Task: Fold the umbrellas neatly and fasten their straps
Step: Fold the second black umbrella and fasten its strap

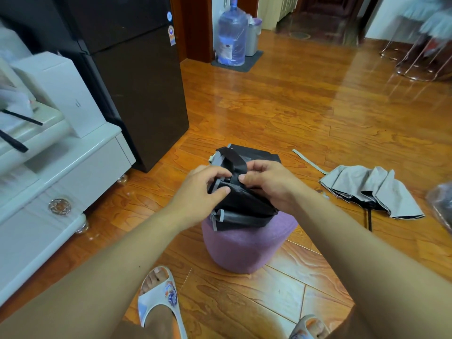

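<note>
At centre frame the left hand (208, 184) pinches the side of the black umbrella (244, 204) bundled on the purple stool (247, 243), while the right hand (269, 182) pinches its strap (234, 162), so the fastening step seems to be in hand. The next move likely calls for drawing that strap snug round the crumpled, grey-edged folds. At right, a grey umbrella (371, 189) lies loose on the floor, unfolded.

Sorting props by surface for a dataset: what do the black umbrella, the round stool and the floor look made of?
Black umbrella: thin coated fabric, slight sheen, creased folds. Stool: soft mauve fabric, matte, fuzzy-looking. Floor: glossy wood or wood-look planks, with grain and reflections.
</note>
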Motion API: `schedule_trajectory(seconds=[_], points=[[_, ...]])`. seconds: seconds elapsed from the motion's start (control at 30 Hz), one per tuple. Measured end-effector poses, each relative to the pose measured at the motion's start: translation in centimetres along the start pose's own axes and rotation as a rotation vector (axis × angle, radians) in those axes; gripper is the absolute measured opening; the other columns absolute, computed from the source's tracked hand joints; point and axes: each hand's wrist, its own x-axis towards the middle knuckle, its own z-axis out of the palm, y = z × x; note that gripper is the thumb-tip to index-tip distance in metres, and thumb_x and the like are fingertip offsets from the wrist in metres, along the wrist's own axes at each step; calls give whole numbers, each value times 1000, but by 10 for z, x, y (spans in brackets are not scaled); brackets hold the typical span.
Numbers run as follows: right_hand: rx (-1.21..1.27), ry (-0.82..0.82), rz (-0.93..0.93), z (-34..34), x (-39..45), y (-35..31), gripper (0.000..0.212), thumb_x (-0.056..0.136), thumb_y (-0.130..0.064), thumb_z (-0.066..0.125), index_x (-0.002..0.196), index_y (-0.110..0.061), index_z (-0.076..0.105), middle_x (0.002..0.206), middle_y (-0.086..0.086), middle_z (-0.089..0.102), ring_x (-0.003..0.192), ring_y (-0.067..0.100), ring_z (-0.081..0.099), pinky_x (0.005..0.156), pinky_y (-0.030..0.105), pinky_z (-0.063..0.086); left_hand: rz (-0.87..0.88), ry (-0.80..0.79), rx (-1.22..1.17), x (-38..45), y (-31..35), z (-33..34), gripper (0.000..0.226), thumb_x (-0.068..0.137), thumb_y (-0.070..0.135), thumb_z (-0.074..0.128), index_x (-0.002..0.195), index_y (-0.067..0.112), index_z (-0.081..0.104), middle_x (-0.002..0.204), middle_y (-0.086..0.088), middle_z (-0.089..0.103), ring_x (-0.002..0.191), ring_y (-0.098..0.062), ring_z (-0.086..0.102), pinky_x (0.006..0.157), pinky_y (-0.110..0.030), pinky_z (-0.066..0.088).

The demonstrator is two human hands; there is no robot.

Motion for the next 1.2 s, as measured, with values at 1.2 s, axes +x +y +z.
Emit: schedule_trajectory(seconds=[1.2], points=[[-1321,157,-49,-142,-14,60,52,93,-46,65,137,-21,55,128,9,65,117,34,57,99,44,45,-243,-55,-133,-10,1,-9,17,88,8,75,98,22,76,95,-6,70,88,-12,66,81,-24,51]])
